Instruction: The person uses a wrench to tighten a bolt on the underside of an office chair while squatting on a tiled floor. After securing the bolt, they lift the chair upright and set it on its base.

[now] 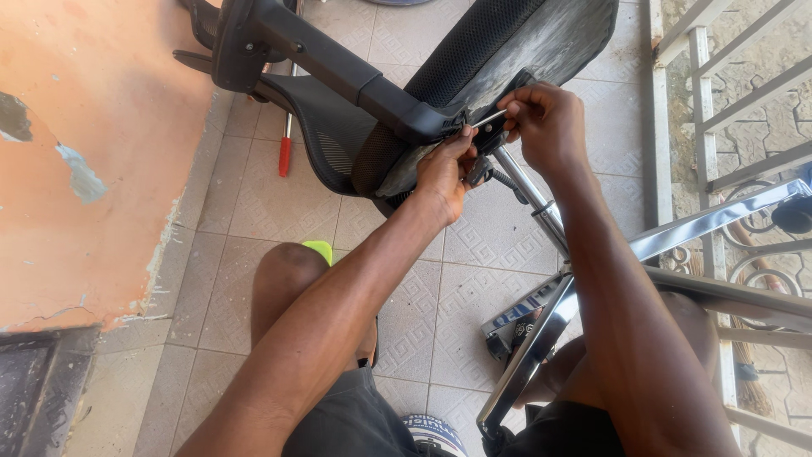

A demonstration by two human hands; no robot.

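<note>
You are working on an overturned chair lying on the tiles. Your right hand is pinching a thin metal tool, fingers clenched around its near end; the tip is pointing left into the joint where the black arm is meeting the seat underside. Your left hand is pressing against that joint just below the tip, fingers curled on the mechanism; whether it is gripping a part, I cannot tell. The chrome column is running down from under your right hand toward the chrome base. A red-handled tool is lying well left of both hands.
</note>
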